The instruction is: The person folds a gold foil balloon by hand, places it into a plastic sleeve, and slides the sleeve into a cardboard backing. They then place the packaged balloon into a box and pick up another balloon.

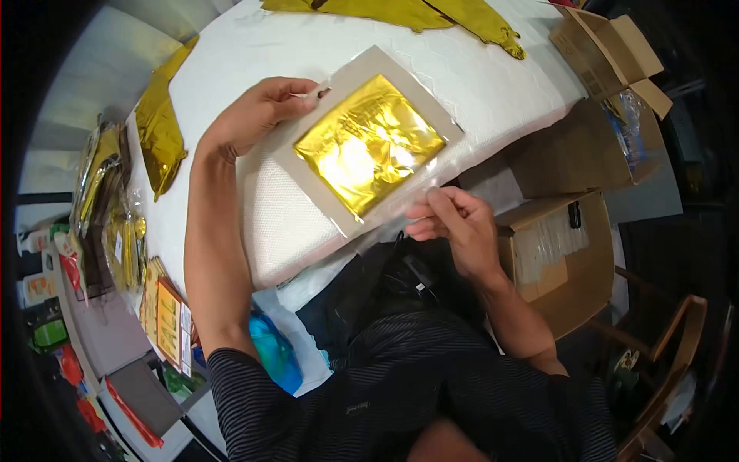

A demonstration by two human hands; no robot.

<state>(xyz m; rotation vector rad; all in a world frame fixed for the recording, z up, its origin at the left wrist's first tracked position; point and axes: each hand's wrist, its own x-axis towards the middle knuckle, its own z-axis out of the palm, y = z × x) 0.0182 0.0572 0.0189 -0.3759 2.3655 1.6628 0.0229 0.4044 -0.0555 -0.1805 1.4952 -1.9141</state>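
A grey card (323, 196) lies on a white padded table top (477, 77), inside a clear plastic sleeve (400, 208). A folded gold foil piece (368, 144) rests on the card. My left hand (258, 115) pinches the card's far corner between thumb and fingers. At the near edge, my right hand (454, 223) pinches the clear sleeve beside the card's near corner.
More gold foil (431, 14) lies at the far end and another gold foil piece (159, 127) at the left edge. Open cardboard boxes (608, 54) stand at the right, one box (558, 254) holding clear packets. Packaged goods (108, 215) crowd a shelf at left. A wooden chair (670, 362) stands near right.
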